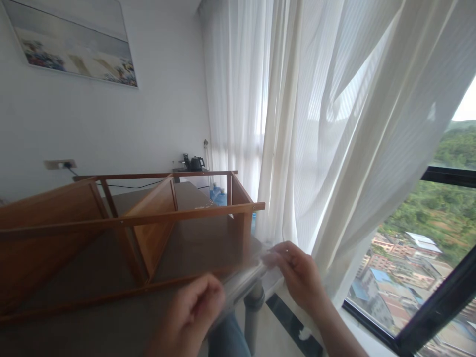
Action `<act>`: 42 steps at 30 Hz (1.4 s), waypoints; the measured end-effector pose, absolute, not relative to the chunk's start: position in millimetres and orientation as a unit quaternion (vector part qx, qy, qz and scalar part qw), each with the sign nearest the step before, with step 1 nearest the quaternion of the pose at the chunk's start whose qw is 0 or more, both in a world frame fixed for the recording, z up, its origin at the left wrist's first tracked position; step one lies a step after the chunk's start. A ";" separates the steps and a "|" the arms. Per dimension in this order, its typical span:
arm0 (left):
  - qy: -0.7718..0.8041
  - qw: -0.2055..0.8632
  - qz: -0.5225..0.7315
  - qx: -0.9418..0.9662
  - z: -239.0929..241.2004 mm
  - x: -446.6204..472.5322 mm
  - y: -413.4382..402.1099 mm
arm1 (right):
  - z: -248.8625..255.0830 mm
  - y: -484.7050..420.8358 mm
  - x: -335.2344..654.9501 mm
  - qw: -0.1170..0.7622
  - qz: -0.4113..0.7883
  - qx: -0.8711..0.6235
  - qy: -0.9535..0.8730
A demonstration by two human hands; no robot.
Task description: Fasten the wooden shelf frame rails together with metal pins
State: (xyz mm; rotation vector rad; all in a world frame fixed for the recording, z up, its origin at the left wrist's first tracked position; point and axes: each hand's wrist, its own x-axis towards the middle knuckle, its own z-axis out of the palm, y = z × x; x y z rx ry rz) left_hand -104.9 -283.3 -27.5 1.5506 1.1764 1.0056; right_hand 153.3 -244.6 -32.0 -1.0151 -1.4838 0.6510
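Observation:
A clear plastic bag (241,282), smeared by motion, stretches between my two hands over the table's corner. My left hand (195,310) is closed on its near end, the fingers curled and blurred. At its far end my right hand (295,270) pinches the plastic between thumb and fingers. What the bag holds, if anything, I cannot make out. Just beyond my hands a brown wooden shelf frame (186,214) lies on its side on the dark table (201,248).
White curtains (290,124) hang close on the right, beside a window with a black frame (451,176). A grey table leg (254,310) stands below my hands. Toward the back wall are a black kettle (197,162) and a wall socket (59,164) with a plugged-in cable.

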 end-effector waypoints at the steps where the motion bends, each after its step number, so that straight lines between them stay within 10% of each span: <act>1: 0.470 0.336 0.405 0.709 -4.4 -101.9 -273.7 | -26.7 -240.0 154.5 0.595 0.259 -0.436 -0.624; 4: 0.394 -0.008 0.409 0.823 57.2 -87.9 -235.6 | -12.7 -224.7 155.8 0.644 0.146 -0.443 -0.606; 8: 0.339 -0.144 0.311 0.876 101.6 -71.7 -176.8 | 5.0 -207.0 153.3 0.655 -0.001 -0.398 -0.642; 24: 0.239 0.001 0.179 0.954 106.1 -60.3 -121.3 | 13.5 -163.1 147.6 0.610 -0.266 -0.310 -0.679; 32: 0.248 0.018 0.164 0.955 106.4 -62.1 -122.1 | 3.5 -190.1 148.3 0.688 -0.055 -0.370 -0.622; 42: 0.252 0.027 0.174 0.951 103.6 -62.2 -120.0 | 12.3 -188.7 139.7 0.646 -0.150 -0.373 -0.649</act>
